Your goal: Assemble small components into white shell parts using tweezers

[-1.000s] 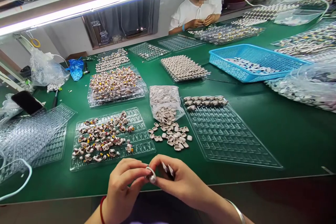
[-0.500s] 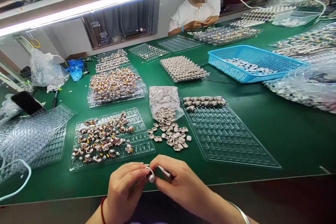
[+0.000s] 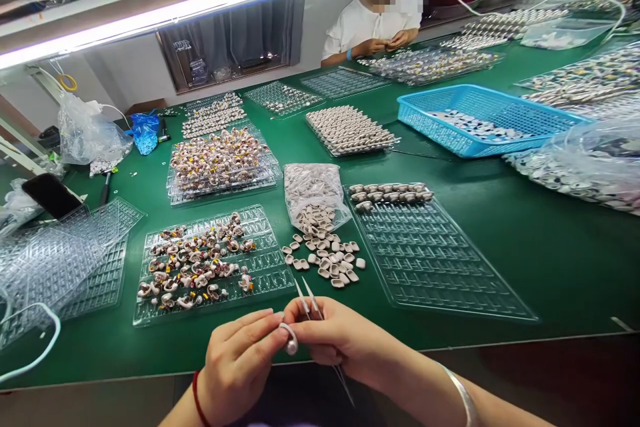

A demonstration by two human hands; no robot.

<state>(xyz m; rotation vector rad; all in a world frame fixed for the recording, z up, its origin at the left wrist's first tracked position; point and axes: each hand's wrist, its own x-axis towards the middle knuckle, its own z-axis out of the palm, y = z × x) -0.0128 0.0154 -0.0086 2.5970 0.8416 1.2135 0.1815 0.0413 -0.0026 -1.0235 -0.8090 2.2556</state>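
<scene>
The left hand (image 3: 243, 360) and the right hand (image 3: 345, 343) are both bare, and so are the parts of the forearms that show, down to the lower edge of the frame. Around the left wrist, at the lower left of centre, sits a thin, dark red band (image 3: 199, 400), narrow and cord-like. The right forearm, at the lower right, carries a silver-coloured bangle (image 3: 462, 392), wider than the red one, smooth and shiny, with a pale gleam. A small strip of purplish clothing (image 3: 285, 424) shows at the bottom edge, its shape too cut off to tell.
</scene>
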